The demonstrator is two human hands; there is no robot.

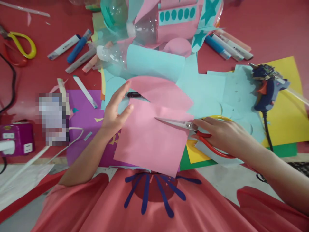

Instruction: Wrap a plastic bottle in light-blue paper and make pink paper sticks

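My right hand (217,133) is closed around scissors (190,125) with red and yellow handles. Their blades lie across a pink paper sheet (152,138), pointing left, where a cut runs in from the sheet's right side. Above the cut, a pink paper flap with a curved edge (159,91) bends upward. At the left edge of the pink paper is my left hand (117,108), fingers and thumb spread apart; the index fingertip meets the flap's left end, and the thumb is over the lower sheet. A black pen-like item (134,94) shows partly beneath the flap.
Beyond the paper lies a plastic bottle wrapped in light blue paper (155,61), with a pink-wrapped bottle (177,27) behind. A glue gun (269,87) rests on yellow paper at right. Markers (78,46), a phone-like blurred object (53,119) and a purple power strip (16,138) are left.
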